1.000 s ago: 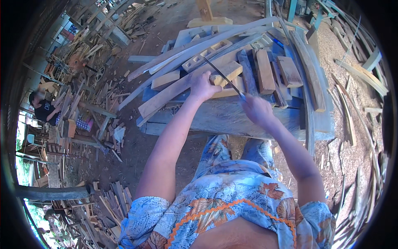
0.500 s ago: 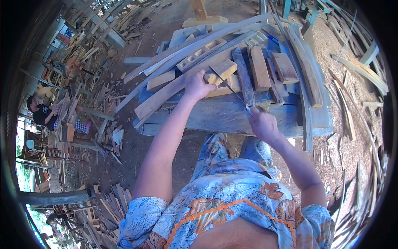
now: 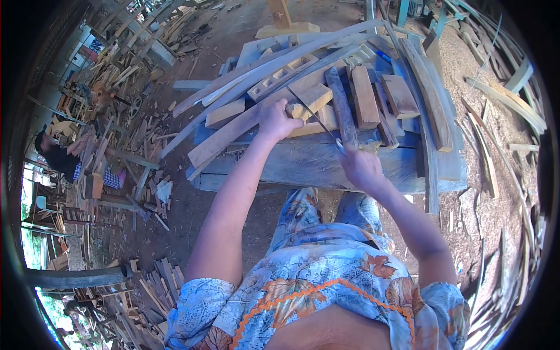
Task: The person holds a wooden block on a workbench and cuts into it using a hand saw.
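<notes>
My left hand [image 3: 279, 121] grips the near end of a light wooden block [image 3: 318, 97], which lies over other lumber on a weathered wooden bench [image 3: 291, 169]. My right hand [image 3: 361, 168] is closed on the handle of a long, thin, dark blade [image 3: 315, 115], a saw or file, which crosses the block diagonally. Just right of it lie a greyish slat [image 3: 344, 111] and short blocks [image 3: 364, 96]. A beam with square holes [image 3: 280, 79] and long boards [image 3: 315, 38] lie behind.
A person in dark clothing [image 3: 55, 154] works at the left among stacked offcuts. A round beam [image 3: 76, 277] juts in at the lower left. A post on a wooden base [image 3: 287, 28] stands beyond the bench. Long strips [image 3: 481, 151] and shavings cover the right floor.
My right hand first moved back toward my body and right with the tool, then slightly forward and left again. My left hand keeps its grip; the view has shifted slightly.
</notes>
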A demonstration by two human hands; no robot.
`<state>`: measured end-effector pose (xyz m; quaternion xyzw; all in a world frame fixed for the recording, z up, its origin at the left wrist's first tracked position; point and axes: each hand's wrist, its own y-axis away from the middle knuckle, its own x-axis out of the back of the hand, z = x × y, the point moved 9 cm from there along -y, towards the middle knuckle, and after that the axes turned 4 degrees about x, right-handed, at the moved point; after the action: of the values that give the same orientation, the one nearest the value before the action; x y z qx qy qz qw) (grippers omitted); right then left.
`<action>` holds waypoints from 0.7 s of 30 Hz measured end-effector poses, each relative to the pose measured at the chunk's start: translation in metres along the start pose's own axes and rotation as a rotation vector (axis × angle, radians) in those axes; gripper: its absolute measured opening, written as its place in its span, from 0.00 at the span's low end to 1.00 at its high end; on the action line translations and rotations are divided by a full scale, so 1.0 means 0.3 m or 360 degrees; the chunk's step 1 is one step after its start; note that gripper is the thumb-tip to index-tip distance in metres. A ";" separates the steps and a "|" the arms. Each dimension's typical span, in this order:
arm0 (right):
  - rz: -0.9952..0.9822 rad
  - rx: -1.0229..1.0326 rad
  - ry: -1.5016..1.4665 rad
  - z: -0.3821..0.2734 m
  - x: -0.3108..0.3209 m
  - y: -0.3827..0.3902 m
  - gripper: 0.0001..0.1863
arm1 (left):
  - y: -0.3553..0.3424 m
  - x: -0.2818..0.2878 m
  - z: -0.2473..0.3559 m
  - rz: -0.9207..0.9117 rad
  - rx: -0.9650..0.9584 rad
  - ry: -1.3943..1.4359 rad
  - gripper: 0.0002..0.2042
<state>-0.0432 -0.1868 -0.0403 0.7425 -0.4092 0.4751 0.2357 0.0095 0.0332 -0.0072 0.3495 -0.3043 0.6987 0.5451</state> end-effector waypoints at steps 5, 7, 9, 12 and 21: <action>-0.0045 -0.0018 -0.0050 -0.005 0.033 0.011 0.10 | 0.005 0.008 -0.001 0.0049 -0.0028 0.0026 0.25; -0.0063 0.0017 -0.0030 -0.054 0.030 -0.129 0.10 | 0.004 0.004 -0.001 -0.0011 0.0015 0.0024 0.25; 0.0021 0.0088 -0.0049 -0.078 0.026 -0.258 0.10 | 0.000 -0.007 0.018 0.0012 0.0004 -0.0021 0.25; 0.0104 0.0089 -0.0061 -0.098 0.033 -0.305 0.10 | -0.002 -0.009 0.052 0.0023 -0.0033 -0.0123 0.25; -0.0078 -0.0083 -0.0113 0.028 0.001 0.080 0.12 | 0.011 0.027 0.019 0.0242 -0.0207 -0.0057 0.25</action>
<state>-0.0588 -0.2065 -0.0446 0.7622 -0.4113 0.4317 0.2519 0.0059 0.0323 0.0025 0.3016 -0.3845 0.7104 0.5064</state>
